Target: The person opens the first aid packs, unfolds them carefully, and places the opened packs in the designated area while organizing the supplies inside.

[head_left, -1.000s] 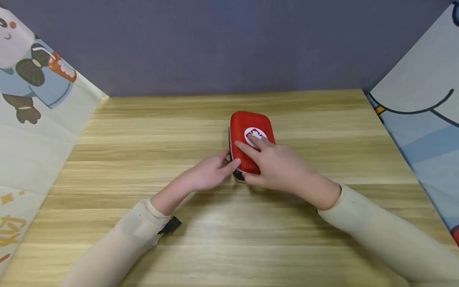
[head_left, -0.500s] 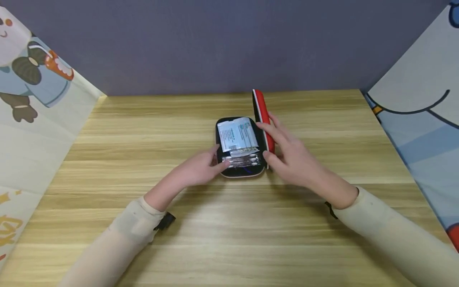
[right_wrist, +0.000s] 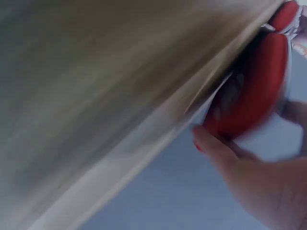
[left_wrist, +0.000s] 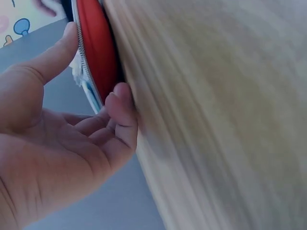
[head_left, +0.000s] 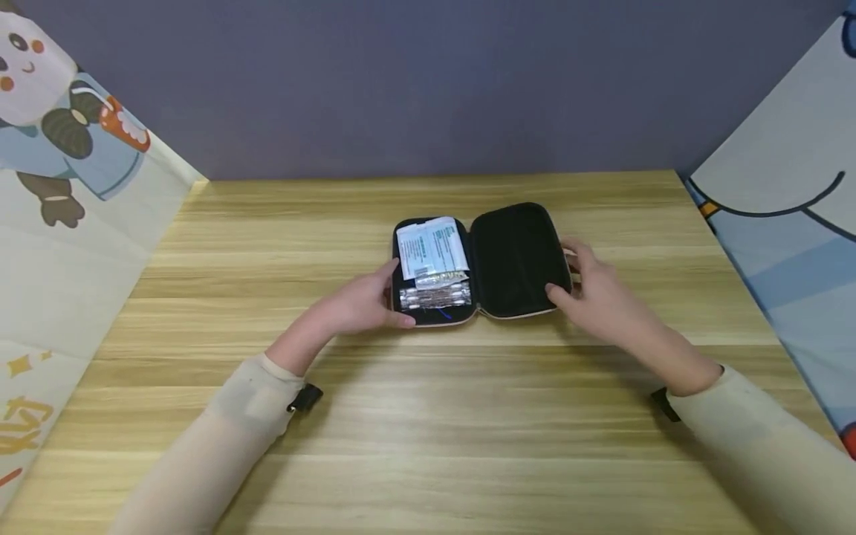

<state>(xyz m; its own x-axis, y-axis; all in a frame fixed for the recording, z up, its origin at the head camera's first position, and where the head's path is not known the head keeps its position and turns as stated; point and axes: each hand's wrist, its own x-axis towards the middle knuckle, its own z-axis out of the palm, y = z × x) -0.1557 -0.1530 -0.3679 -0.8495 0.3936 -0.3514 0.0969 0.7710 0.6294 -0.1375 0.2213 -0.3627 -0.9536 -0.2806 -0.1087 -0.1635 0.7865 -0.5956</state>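
A red zip-up first aid case lies unfolded on the table, its black lining facing up. In its left half sit a white printed packet, a small shiny packet and clear packs of white-tipped sticks. My left hand holds that half by its left edge, thumb at the near corner. The lid, bare inside, leans outward to the right; my right hand grips its outer edge, thumb on the lining side. In the right wrist view the lid's red shell looks blurred, fingers around its end.
The wooden table reaches back to a dark grey-blue wall. Cartoon-printed sheets stand at the left and the right. Black straps show near both cuffs.
The closed case came open: my right hand swung the lid up and over to the right. My left hand stayed at the left edge as the case shifted slightly left.
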